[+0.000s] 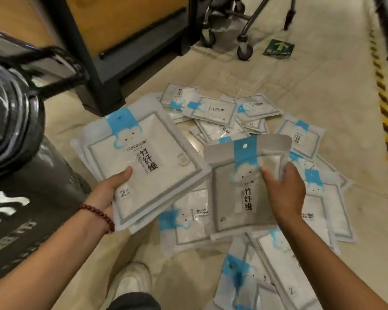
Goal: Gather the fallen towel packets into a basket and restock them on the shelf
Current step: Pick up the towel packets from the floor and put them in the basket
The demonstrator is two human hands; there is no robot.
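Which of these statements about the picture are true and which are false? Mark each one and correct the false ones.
1. The left hand holds a stack of packets. True.
2. The right hand is empty. False: it grips a single packet.
3. Many loose packets lie on the floor. True.
4. A bead bracelet sits on the right wrist. False: it is on the left wrist.
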